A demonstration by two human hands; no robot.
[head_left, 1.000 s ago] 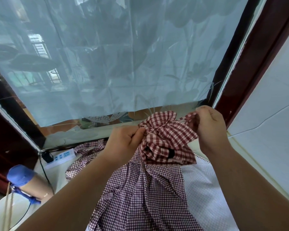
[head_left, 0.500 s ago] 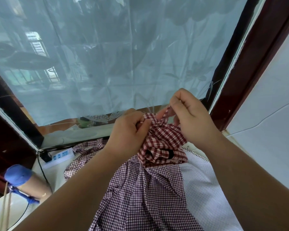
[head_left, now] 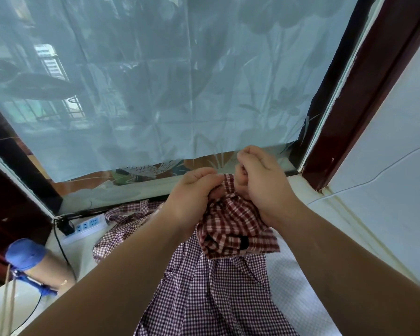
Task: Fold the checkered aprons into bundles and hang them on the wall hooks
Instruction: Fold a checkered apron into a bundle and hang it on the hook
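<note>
A red-and-white checkered apron bundle (head_left: 235,229) hangs bunched in the air just below the window sill. My left hand (head_left: 192,197) grips its upper left side, fingers curled into the cloth. My right hand (head_left: 260,183) pinches the top of the bundle, where a narrow strip of the fabric sticks up between both hands. A second apron (head_left: 204,294) with a finer purple-and-white check lies spread flat underneath, on the white textured surface (head_left: 298,294). No wall hooks are in view.
A sheer pale curtain (head_left: 155,81) covers the window ahead, framed by dark red wood (head_left: 364,98). A white power strip (head_left: 85,226) with a black plug sits at the left. A blue-capped tube (head_left: 32,260) and a white round object (head_left: 10,309) stand at the lower left.
My right hand moved from the bundle's right edge up and inward to its top, close to my left hand. The bundle has been drawn tighter and lifted slightly.
</note>
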